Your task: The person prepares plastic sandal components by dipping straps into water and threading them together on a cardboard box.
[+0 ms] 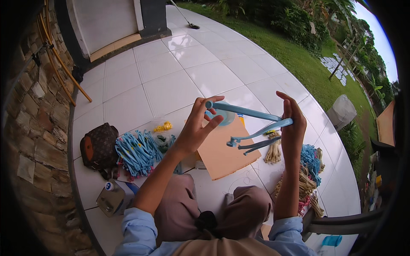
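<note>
Several light blue fabric straps (252, 112) with knobbed ends extend leftward from my right hand (294, 123), which grips them at their looped end. One strap reaches up to my left hand (198, 128); the others hang lower with their ends loose. My left hand's thumb and fingers are apart around the end of the upper strap, and I see no firm grip there. Beneath the straps, a brown cardboard sheet (222, 153) lies on the floor before my crossed legs. A translucent light blue bowl (226, 117) stands at its far end, partly hidden by my left hand.
To the left are a pile of blue straps (136, 152), a brown backpack (99, 145), a metal can (113, 198) and a plastic bag with yellow pieces (163, 126). Beige bundles (273, 149) and more blue bundles (311, 160) lie rightward. A stone wall (40, 141) borders the tiles.
</note>
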`<action>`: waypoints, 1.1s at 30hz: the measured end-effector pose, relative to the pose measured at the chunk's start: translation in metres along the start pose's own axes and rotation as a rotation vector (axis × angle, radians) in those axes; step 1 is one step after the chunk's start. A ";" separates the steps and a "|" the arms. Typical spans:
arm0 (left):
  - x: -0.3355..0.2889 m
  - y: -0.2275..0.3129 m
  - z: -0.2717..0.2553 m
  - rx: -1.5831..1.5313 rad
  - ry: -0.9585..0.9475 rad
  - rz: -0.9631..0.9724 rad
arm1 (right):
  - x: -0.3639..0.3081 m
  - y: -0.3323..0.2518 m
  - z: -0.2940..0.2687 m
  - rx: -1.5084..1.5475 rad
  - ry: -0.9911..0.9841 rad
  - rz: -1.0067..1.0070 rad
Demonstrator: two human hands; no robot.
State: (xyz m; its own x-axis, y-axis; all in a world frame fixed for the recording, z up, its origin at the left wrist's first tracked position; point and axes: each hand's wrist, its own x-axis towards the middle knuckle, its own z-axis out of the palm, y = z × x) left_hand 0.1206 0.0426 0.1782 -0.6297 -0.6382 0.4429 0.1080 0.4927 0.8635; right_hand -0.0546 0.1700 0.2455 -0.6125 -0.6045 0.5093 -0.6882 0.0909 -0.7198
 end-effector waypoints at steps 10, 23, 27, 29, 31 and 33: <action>-0.088 -0.194 0.047 0.438 0.127 -0.344 | -0.025 0.227 0.031 0.390 -0.603 0.395; -0.055 -0.203 0.071 0.568 0.185 -0.264 | -0.075 0.253 0.090 0.081 -0.523 0.099; -0.032 -0.211 0.064 0.596 0.101 -0.241 | -0.082 0.248 0.092 -0.011 -0.501 0.101; -0.024 -0.216 0.057 0.612 0.041 -0.232 | -0.086 0.242 0.096 0.001 -0.462 0.119; -0.020 -0.220 0.047 0.631 0.023 -0.232 | -0.089 0.233 0.103 -0.046 -0.470 0.098; -0.018 -0.220 0.047 0.641 0.008 -0.222 | -0.089 0.233 0.105 -0.140 -0.461 0.036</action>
State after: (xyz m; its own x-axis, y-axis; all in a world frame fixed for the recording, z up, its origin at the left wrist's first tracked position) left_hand 0.0719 -0.0261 -0.0314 -0.5781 -0.7681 0.2756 -0.5026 0.6012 0.6212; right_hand -0.1199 0.1620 -0.0168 -0.4221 -0.8841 0.2003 -0.7348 0.2043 -0.6468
